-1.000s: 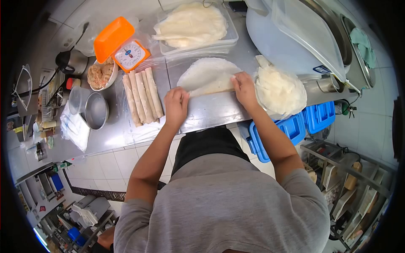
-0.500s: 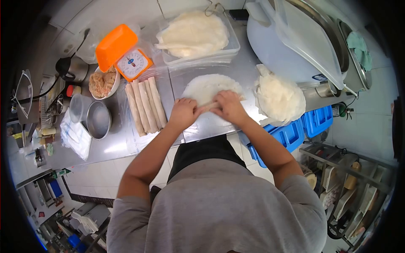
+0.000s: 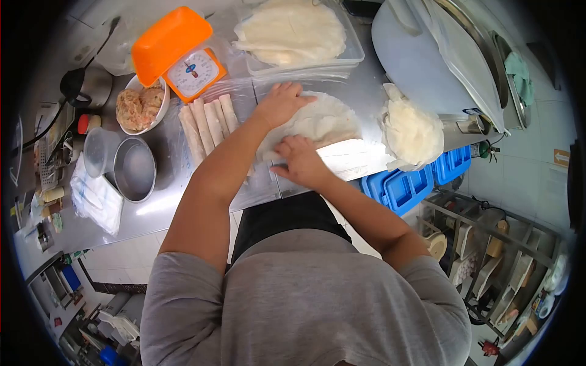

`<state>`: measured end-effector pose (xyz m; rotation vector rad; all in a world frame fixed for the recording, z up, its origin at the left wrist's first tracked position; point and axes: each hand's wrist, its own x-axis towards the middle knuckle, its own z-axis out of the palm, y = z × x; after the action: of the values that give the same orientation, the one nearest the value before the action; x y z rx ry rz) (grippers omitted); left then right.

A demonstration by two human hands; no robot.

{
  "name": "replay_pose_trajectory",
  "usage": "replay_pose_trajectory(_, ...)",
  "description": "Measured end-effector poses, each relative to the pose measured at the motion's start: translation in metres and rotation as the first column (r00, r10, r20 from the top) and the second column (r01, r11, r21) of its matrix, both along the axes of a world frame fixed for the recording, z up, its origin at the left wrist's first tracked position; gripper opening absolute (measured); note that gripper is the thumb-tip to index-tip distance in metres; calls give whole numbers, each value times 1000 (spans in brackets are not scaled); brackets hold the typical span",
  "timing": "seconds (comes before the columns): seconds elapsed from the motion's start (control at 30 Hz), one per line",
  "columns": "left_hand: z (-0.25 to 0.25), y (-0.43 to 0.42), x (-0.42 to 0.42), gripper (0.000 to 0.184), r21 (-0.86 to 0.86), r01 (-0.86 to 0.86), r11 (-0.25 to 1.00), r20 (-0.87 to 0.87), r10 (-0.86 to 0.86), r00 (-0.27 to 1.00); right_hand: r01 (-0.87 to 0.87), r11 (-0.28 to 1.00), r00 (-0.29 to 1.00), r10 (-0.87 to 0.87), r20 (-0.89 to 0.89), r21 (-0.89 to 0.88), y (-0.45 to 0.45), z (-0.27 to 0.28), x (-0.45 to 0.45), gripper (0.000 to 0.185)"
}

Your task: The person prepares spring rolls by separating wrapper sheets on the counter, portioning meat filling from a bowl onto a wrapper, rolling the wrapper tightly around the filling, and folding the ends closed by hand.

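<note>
Pulling unevenly could tear the thin wrapper (image 3: 332, 117), with the left hand (image 3: 281, 105) at its far-left edge and right hand (image 3: 299, 161) at its near side, both with fingers apart.

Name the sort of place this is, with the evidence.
Probably a commercial food-preparation kitchen: a steel worktop carries an orange dial scale and a row of long pale rolls beside the person's left arm.
</note>
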<state>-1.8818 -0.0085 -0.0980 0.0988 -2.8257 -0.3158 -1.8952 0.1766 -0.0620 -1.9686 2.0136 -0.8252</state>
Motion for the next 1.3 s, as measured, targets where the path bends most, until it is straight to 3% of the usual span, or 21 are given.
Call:
replay_pose_trajectory(0.1, -1, -6, -2, 38, 45, 48, 998, 4, -48, 999, -95, 986, 993, 84, 85, 135, 0, 1, 1, 38)
replay_pose_trajectory(0.2, -1, -10, -3, 38, 62, 55, 997, 30, -57, 998, 49, 990, 995, -60, 75, 135, -3, 5, -35, 37)
replay_pose_trajectory(0.3, 1, -13, -3, 38, 54, 68, 996, 16, -69, 997, 32, 969, 999, -32, -1, 244, 18, 19, -43, 33)
replay_pose_trajectory(0.33, 2, -12, -3, 38, 64, 67, 996, 13, -68, 998, -38, 963, 998, 24, 57, 266, 17, 18, -52, 35)
replay_pose_trajectory(0.43, 7, -14, -1, 40, 79, 78, 994, 48, -82, 995, 112, 969, 992, -94, -89, 222, 22, 25, -71, 38)
replay_pose_trajectory(0.47, 10, -14, -2, 41, 79, 78, 994, 82, -84, 993, 53, 972, 991, -24, -129, 229, 26, 27, -72, 41)
replay_pose_trajectory(0.57, 13, -14, -1, 41, 111, 69, 991, 98, -81, 992, 102, 942, 986, -53, -159, 321, 24, 34, -86, 41)
replay_pose_trajectory(0.7, 10, -16, -2, 39, 100, 95, 990, 80, -103, 991, 110, 958, 983, -66, -170, 266, 46, 20, -88, 44)
replay_pose_trajectory(0.73, 9, -15, 0, 39, 91, 90, 992, 76, -97, 992, 124, 927, 986, -75, -151, 353, 44, 22, -92, 46)
replay_pose_trajectory(0.83, 13, -15, 3, 38, 102, 63, 993, 90, -72, 993, 105, 978, 984, -76, -160, 183, 56, 5, -88, 47)
replay_pose_trajectory(0.87, 11, -13, 3, 38, 135, 60, 989, 95, -73, 993, 95, 953, 993, -70, -97, 288, 60, 6, -83, 46)
replay_pose_trajectory(0.9, -2, -16, 3, 35, 115, 98, 989, 53, -105, 993, 74, 971, 997, -63, -55, 226, 64, -3, -83, 45)
replay_pose_trajectory(0.97, 9, -13, 0, 37, 198, 29, 980, 232, -76, 970, 25, 987, 999, -29, 18, 156, 61, -17, -85, 37)
replay_pose_trajectory(1.0, 12, -13, -1, 37, 193, 32, 981, 158, -63, 985, 1, 982, 993, 21, -119, 188, 51, -14, -82, 36)
replay_pose_trajectory(1.03, -20, -23, -6, 35, 47, 104, 993, -66, -101, 993, 11, 999, 993, -6, -120, 39, 38, -17, -72, 35)
replay_pose_trajectory(1.07, -16, -26, -7, 31, 60, 132, 989, -143, -123, 982, 70, 997, 996, -67, -65, 36, 25, -4, -54, 38)
replay_pose_trajectory(1.1, 18, -18, -10, 30, 109, 49, 993, 83, -58, 995, 56, 974, 998, -64, 30, 219, 19, -8, -45, 43)
replay_pose_trajectory(1.13, 18, -15, -11, 30, 105, 70, 992, 3, -71, 997, 98, 975, 988, -70, -141, 197, 24, -5, -33, 48)
replay_pose_trajectory(1.3, 28, -18, -13, 32, 78, 137, 988, 1, -137, 991, 74, 984, 987, -49, -151, 163, 6, -15, -30, 55)
